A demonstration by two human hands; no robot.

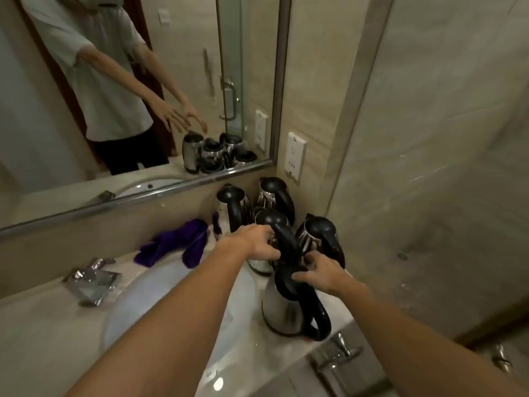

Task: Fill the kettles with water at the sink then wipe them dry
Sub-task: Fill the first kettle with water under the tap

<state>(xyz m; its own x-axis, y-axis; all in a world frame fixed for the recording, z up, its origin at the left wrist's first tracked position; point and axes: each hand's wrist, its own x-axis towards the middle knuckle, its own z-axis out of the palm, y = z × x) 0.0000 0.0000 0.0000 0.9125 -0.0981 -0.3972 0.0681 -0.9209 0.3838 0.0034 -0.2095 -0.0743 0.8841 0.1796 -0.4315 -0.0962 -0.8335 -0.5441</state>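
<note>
Head view. Landmark: the sink basin (160,305), set in the marble surface (34,325).

Five kettles stand in the corner to the right of the basin, all upright, steel bodies with black lids and handles. The nearest kettle (289,308) stands just beside the basin's right rim. The middle kettle (274,239) is behind it, farther from the basin rim. Beyond that, a right-hand kettle (320,239) stands toward the side wall, and two rear kettles (232,207) (272,196) stand against the mirror (114,81).

Left hand (252,245): fingers curled over the side of the middle kettle near its lid; whether the grip is closed on it or only touching, cannot tell. Right hand (320,273): fingers curled over the black lid of the nearest kettle, where the handle begins; contact visible, firmness of grip not clear.

A purple cloth (177,247) lies crumpled on the surface behind the basin, left of the kettles. Crumpled silver wrapping (91,282) lies at the basin's left rim. A wall socket (294,156) is mounted above the kettles. A chrome fitting (335,356) sits below the nearest kettle, at the front of the surface.
</note>
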